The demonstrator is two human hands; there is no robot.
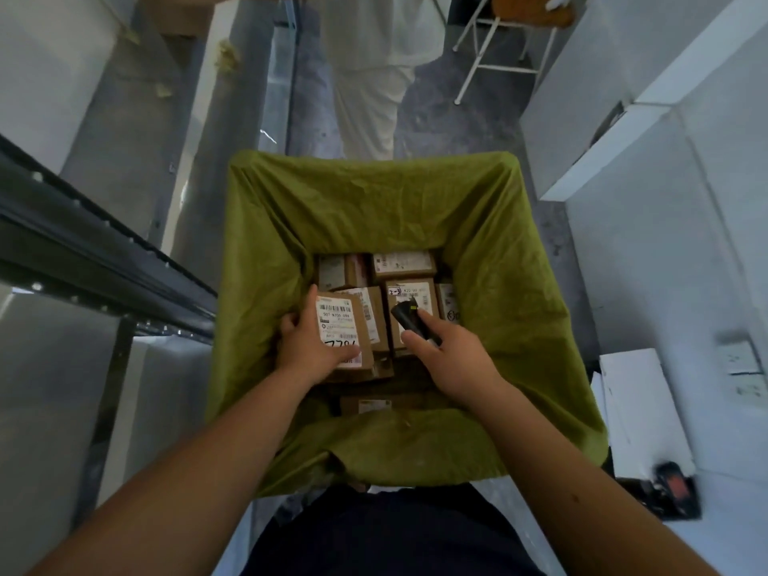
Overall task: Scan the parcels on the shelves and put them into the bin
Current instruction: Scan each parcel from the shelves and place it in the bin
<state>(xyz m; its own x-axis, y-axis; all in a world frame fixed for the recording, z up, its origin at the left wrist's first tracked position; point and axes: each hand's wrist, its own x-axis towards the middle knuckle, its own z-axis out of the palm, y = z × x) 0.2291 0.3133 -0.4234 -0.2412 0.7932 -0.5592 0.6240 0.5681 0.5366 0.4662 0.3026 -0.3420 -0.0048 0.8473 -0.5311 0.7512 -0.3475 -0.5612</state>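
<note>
Cardboard parcel (343, 332) in left hand (309, 345) | black scanner (411, 322) in right hand (451, 359) | green-lined bin (374, 201)

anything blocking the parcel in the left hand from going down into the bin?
Nothing visible does. The left hand already grips the parcel inside the green-lined bin, just above the parcels already in there. The right hand holds the scanner beside it, not under it.
</note>
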